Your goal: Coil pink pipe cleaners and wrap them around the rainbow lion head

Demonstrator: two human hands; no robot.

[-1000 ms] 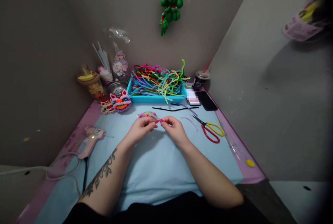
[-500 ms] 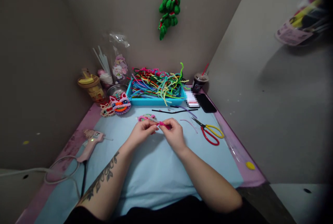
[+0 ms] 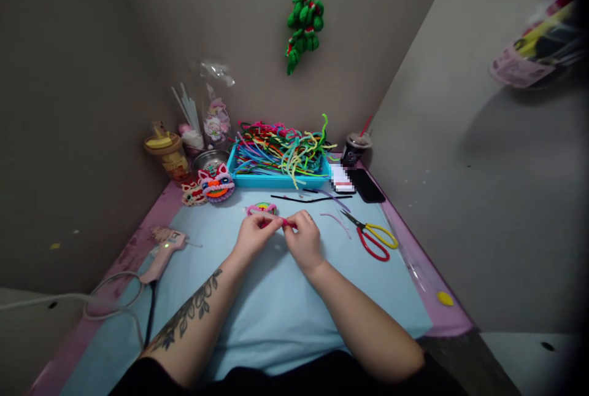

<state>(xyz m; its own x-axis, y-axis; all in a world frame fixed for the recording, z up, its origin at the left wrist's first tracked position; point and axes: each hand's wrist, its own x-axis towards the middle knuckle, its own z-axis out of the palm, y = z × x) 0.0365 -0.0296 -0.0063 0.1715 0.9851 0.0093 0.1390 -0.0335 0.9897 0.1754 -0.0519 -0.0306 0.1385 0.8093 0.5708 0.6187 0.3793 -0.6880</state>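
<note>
Over the blue cloth (image 3: 271, 298), my left hand (image 3: 254, 237) and my right hand (image 3: 304, 241) meet fingertip to fingertip. Both are closed in a pinch on a small hot-pink pipe cleaner (image 3: 286, 222), largely covered by the fingers. A pale strip (image 3: 261, 214) runs along the top of my left fingers; whether it is held I cannot tell. Just behind that hand lies a pink, yellow and green pipe-cleaner piece (image 3: 264, 206), partly hidden. Black pipe cleaners (image 3: 306, 201) and a light purple one (image 3: 337, 221) rest beyond and right of my right hand.
A blue tray (image 3: 276, 182) heaped with coloured pipe cleaners stands at the back. Scissors (image 3: 368, 234) and a phone (image 3: 367, 185) lie right, near a drink cup (image 3: 354, 149). Left are a glue gun (image 3: 163, 253) with cable, and lion-head crafts (image 3: 217, 184).
Less of the pink pipe cleaner shows, as the fingers now cover more of it. My right hand has turned slightly. The whole view has shifted a little.
</note>
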